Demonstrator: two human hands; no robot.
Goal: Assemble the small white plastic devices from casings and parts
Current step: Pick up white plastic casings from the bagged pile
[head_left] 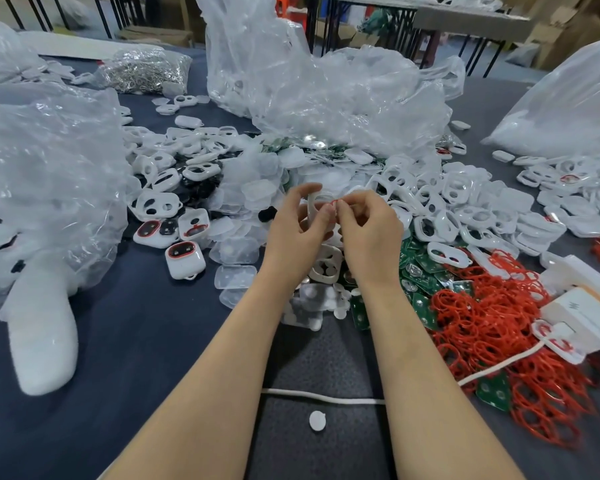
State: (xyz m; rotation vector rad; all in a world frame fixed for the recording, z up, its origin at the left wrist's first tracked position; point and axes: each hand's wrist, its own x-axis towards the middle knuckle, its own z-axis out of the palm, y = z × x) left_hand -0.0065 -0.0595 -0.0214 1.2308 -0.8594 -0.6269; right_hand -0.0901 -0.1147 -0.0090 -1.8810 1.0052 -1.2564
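My left hand (pixel 297 226) grips a white plastic casing (pixel 311 207) held on edge above the middle of the table. My right hand (pixel 368 225) pinches a thin red ring (pixel 334 202) at the casing's top edge. Loose white casings (pixel 444 202) are heaped behind and to the right. A pile of red rings (pixel 492 317) lies at the right, with green circuit boards (pixel 420 271) beside it. Three assembled devices with red rims (pixel 185 259) lie to the left of my hands.
Large clear plastic bags (pixel 326 81) stand behind and at both sides. A bag of metal parts (pixel 146 69) sits at the back left. A white cable (pixel 326 398) crosses under my forearms, near a small white disc (pixel 316 420). White boxes (pixel 582 313) sit at the right edge.
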